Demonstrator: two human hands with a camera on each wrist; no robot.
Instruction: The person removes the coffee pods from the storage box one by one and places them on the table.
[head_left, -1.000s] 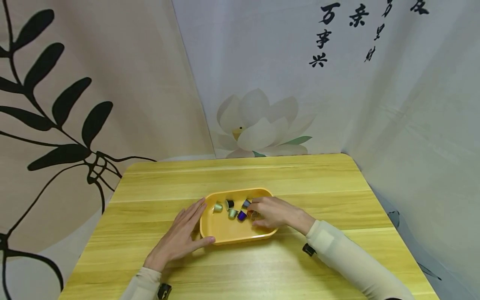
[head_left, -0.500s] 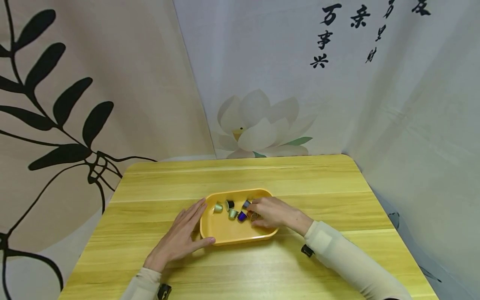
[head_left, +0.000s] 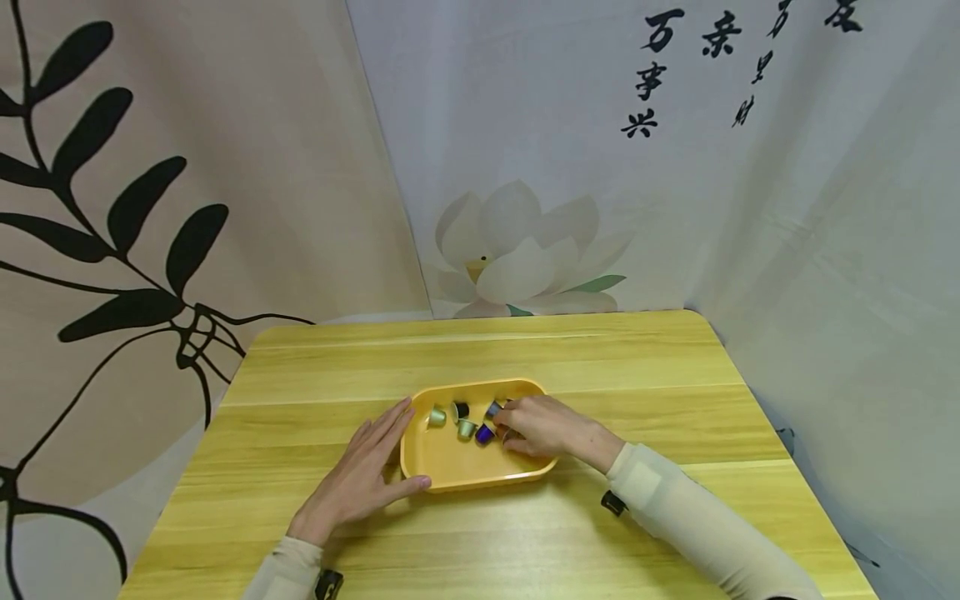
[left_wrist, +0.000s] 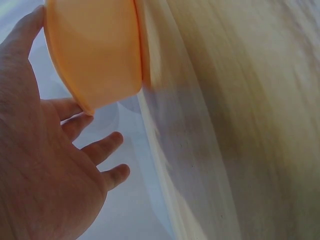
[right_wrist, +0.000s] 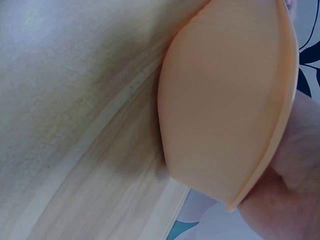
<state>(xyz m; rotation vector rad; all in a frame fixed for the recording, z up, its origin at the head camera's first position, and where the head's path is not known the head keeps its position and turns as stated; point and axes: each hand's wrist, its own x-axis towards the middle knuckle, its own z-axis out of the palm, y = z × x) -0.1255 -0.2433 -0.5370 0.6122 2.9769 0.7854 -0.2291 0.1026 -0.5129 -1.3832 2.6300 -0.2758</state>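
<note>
Reaching right grip (head_left: 538,423): bent at the fingers, down inside the right end of a glossy yellow-orange tray with rounded corners (head_left: 465,468); hidden underneath, so cannot tell whether pinching anything.
Left grip (head_left: 362,475): spread wide between thumb and fingers, touching the tray's rim at the left end, thumb toward the near corner, fingertips toward the far one.
Grey-blue small cup-shaped capsule (head_left: 492,409): in the tray, right at the fingertips of the right grip; cannot tell if touched.
Violet-blue small cup-shaped capsule (head_left: 484,433): just left of the same fingers.
Pale green small cup-shaped capsule (head_left: 466,429): just beside the violet-blue one, to its left.
Black small capsule with a pale rim (head_left: 461,409): just beyond the pale green one.
Second pale green capsule (head_left: 437,417): farthest left, near the left grip, inside the rim.
Tray: resting on a yellow wood-grained bench (head_left: 465,358), between both grips.
Cream long sleeves (head_left: 675,496): covering both forearms, with black devices (head_left: 613,502) at the wrists.
White cloth with a pale printed lotus (head_left: 525,250): hanging behind the bench.
</note>
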